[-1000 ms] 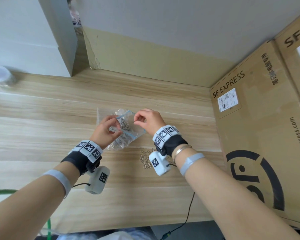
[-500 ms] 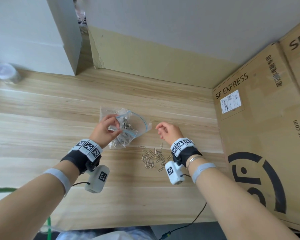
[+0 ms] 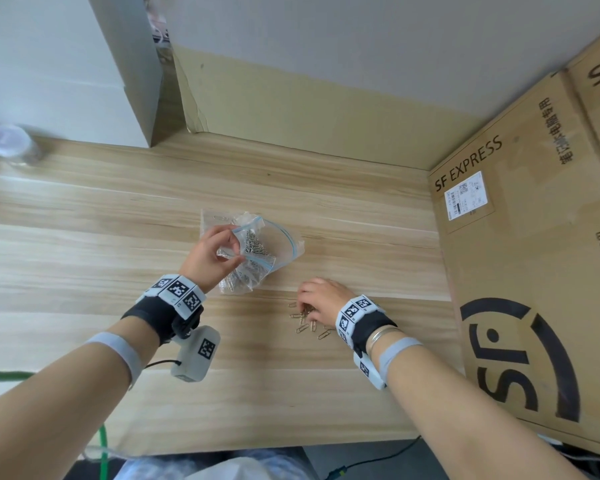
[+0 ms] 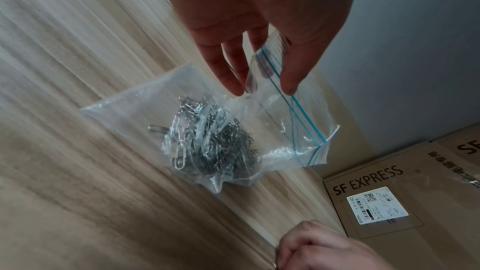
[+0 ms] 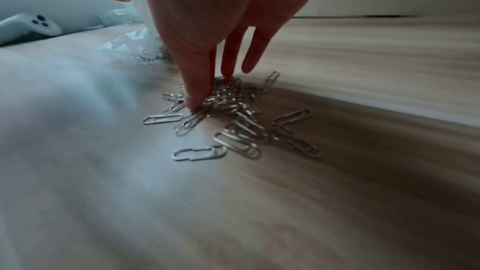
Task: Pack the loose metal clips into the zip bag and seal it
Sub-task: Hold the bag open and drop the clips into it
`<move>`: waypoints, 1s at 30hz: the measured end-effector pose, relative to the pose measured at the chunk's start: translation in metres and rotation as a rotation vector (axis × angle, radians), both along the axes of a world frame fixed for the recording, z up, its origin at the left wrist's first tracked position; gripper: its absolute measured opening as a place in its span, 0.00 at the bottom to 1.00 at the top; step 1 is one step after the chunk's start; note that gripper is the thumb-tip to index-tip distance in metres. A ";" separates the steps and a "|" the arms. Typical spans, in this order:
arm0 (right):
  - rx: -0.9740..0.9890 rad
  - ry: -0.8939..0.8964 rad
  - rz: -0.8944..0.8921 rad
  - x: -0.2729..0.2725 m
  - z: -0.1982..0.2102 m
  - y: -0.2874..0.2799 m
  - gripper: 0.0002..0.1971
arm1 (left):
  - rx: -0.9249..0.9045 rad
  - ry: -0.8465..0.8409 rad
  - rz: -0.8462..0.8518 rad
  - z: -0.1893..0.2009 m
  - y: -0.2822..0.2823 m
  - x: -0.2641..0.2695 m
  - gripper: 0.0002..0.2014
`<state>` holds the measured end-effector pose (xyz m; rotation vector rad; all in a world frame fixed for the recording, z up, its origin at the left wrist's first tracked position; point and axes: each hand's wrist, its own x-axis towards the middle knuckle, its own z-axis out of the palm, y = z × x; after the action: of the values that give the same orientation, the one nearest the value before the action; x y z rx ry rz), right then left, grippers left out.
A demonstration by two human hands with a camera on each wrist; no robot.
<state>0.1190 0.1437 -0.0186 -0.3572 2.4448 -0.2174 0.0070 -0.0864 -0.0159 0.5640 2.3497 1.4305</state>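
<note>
A clear zip bag [image 3: 278, 251] with a blue seal strip lies on the wooden table, its mouth open and raised. Many metal clips [image 4: 213, 141] are bunched inside it. My left hand [image 3: 222, 251] pinches the bag's rim near the strip, thumb and fingers [image 4: 288, 85] on either side of the plastic. A small pile of loose clips [image 5: 233, 126] lies on the table to the right of the bag. My right hand [image 3: 312, 299] is down on that pile. Its thumb [image 5: 194, 100] and fingers close on several clips at the pile's far end.
A large SF Express cardboard box [image 3: 534, 271] walls off the right side of the table. A white box [image 3: 66, 64] stands at the back left, with a clear jar [image 3: 7, 143] beside it. A green cable [image 3: 101, 445] hangs below the table's front edge.
My right hand left the bag's mouth, moved down and right, and now has its fingers on the loose clips. The left hand kept its hold on the bag's rim.
</note>
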 end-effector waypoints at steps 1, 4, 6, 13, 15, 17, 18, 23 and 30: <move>0.007 0.001 -0.012 0.001 0.000 0.005 0.11 | -0.002 0.001 0.000 0.000 0.000 0.000 0.13; -0.027 0.038 -0.049 0.007 0.001 0.009 0.13 | -0.003 0.005 -0.001 0.000 0.001 0.000 0.13; -0.049 0.042 0.003 0.010 0.000 0.003 0.19 | -0.003 0.002 -0.006 0.000 0.002 0.001 0.13; 0.019 0.005 0.121 0.007 0.001 0.001 0.13 | 0.006 0.020 -0.014 0.001 0.001 0.000 0.13; -0.001 0.023 0.087 0.009 0.002 0.009 0.15 | 0.018 0.022 -0.005 0.000 0.001 -0.001 0.14; 0.022 0.023 0.087 0.012 0.001 0.018 0.25 | 0.033 0.018 0.003 -0.002 0.001 0.000 0.15; 0.060 0.000 0.109 0.014 0.001 0.021 0.30 | 0.033 0.017 0.002 -0.002 0.001 0.000 0.15; 0.085 -0.044 0.132 0.016 -0.005 0.023 0.29 | 0.022 0.016 -0.006 -0.002 0.002 0.000 0.15; 0.014 -0.076 0.081 0.014 -0.010 0.025 0.14 | 0.023 0.014 -0.005 0.001 0.001 0.001 0.15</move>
<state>0.1333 0.1684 -0.0283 -0.4327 2.3509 -0.1759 0.0077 -0.0851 -0.0148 0.5876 2.3443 1.4577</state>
